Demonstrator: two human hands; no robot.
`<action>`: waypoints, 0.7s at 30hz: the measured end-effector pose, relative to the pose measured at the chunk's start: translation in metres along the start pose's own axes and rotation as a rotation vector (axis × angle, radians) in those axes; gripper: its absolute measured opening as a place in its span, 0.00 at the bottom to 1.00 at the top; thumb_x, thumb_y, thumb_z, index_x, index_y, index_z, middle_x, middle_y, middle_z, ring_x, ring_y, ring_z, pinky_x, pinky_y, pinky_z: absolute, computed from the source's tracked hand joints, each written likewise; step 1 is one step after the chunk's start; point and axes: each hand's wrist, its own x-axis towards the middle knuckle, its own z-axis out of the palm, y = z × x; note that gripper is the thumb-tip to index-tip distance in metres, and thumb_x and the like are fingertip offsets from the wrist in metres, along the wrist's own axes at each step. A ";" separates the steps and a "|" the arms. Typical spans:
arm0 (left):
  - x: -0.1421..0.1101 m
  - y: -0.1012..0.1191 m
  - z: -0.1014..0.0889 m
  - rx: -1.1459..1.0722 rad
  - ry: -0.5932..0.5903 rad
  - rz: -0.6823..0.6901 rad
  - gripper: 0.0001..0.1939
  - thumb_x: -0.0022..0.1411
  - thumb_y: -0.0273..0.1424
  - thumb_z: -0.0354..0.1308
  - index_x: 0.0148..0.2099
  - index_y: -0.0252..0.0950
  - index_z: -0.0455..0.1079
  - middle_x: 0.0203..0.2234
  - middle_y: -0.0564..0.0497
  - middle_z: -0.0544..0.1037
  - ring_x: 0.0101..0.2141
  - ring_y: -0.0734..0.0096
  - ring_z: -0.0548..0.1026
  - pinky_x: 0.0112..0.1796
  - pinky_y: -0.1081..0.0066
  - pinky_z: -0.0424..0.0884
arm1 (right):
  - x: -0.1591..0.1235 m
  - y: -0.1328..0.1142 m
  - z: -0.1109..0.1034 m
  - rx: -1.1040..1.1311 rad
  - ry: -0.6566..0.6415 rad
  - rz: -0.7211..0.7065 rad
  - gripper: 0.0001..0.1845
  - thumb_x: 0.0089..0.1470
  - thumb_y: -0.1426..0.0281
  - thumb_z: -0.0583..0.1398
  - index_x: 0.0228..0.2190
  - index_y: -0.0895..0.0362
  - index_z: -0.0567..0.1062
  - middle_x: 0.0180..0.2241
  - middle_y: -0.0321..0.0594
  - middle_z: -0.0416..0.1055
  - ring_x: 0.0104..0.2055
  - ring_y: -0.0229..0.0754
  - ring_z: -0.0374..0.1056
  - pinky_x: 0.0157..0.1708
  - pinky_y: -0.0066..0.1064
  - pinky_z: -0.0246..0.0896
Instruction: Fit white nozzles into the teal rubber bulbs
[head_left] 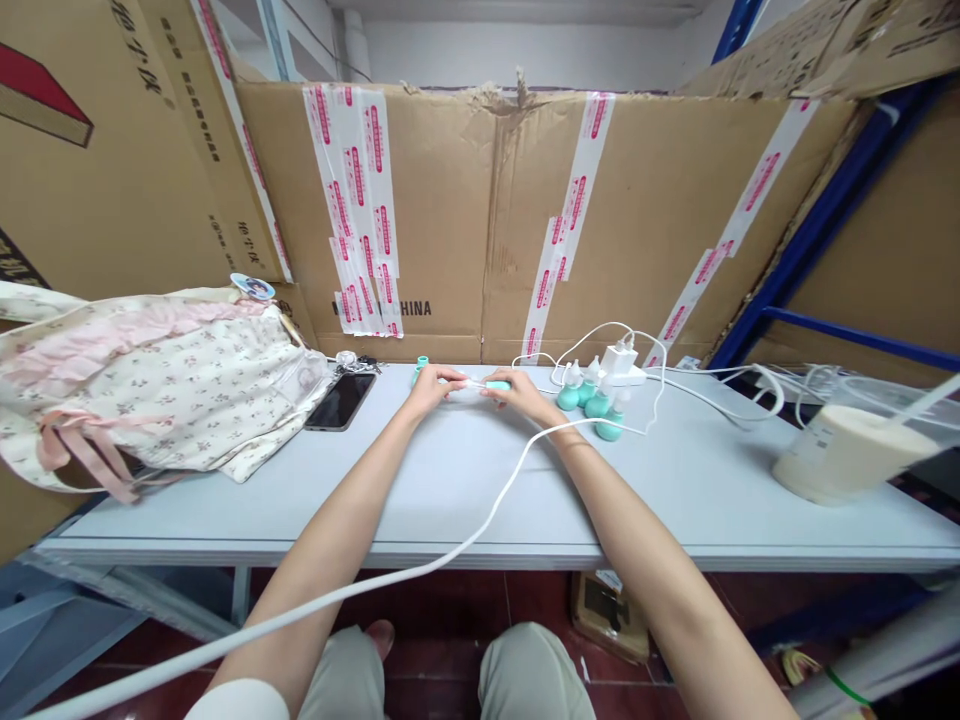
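My left hand [433, 388] is closed, its fingertips pinching a small clear nozzle [471, 384] above the table. My right hand [523, 394] grips a teal piece [497, 384] in line with that nozzle; most of it is covered by the fingers. The two hands nearly meet, and I cannot tell whether the two parts are joined. Just behind my left hand a teal piece with an open ring top [422, 362] is partly hidden. To the right of my right hand stand several teal bulbs with clear pointed tips [596, 403], grouped together.
A white cable [480, 530] hangs across the foreground over my right forearm. White charger [619, 358] with cables sits behind the bulbs. At left lie a phone [341, 401] and floral bag [172, 380]. A cream cup [851, 452] stands right. Cardboard [442, 200] walls the back.
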 end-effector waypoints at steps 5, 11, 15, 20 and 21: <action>-0.001 0.002 0.001 0.026 -0.053 0.049 0.14 0.49 0.35 0.62 0.35 0.30 0.78 0.30 0.43 0.75 0.30 0.70 0.70 0.20 0.76 0.62 | 0.001 0.004 -0.001 0.049 -0.024 0.012 0.22 0.43 0.55 0.63 0.32 0.62 0.78 0.35 0.44 0.70 0.29 0.38 0.67 0.21 0.26 0.67; -0.002 0.003 0.004 0.041 -0.055 0.058 0.12 0.50 0.35 0.61 0.34 0.31 0.78 0.29 0.44 0.74 0.30 0.71 0.69 0.20 0.77 0.61 | 0.000 0.007 -0.002 0.054 -0.008 0.027 0.23 0.40 0.54 0.64 0.30 0.62 0.78 0.35 0.44 0.71 0.29 0.37 0.67 0.23 0.27 0.65; 0.001 0.005 0.004 0.032 0.000 0.058 0.13 0.51 0.35 0.60 0.36 0.32 0.78 0.30 0.45 0.74 0.29 0.72 0.69 0.20 0.78 0.62 | 0.002 0.001 -0.003 -0.049 0.065 0.011 0.22 0.45 0.54 0.61 0.32 0.61 0.78 0.32 0.42 0.72 0.28 0.37 0.67 0.30 0.29 0.64; 0.006 0.013 0.007 -0.045 0.086 0.023 0.24 0.50 0.37 0.62 0.49 0.32 0.72 0.30 0.48 0.76 0.28 0.74 0.70 0.20 0.79 0.62 | -0.001 -0.019 -0.007 -0.323 -0.031 0.029 0.18 0.47 0.58 0.62 0.36 0.58 0.78 0.33 0.39 0.76 0.36 0.40 0.69 0.37 0.28 0.60; 0.007 0.015 0.008 -0.082 0.090 0.018 0.29 0.50 0.38 0.62 0.54 0.33 0.68 0.30 0.48 0.77 0.28 0.74 0.71 0.20 0.80 0.63 | -0.002 -0.023 -0.008 -0.349 -0.053 0.030 0.19 0.46 0.59 0.64 0.37 0.58 0.77 0.34 0.39 0.76 0.36 0.40 0.69 0.37 0.28 0.60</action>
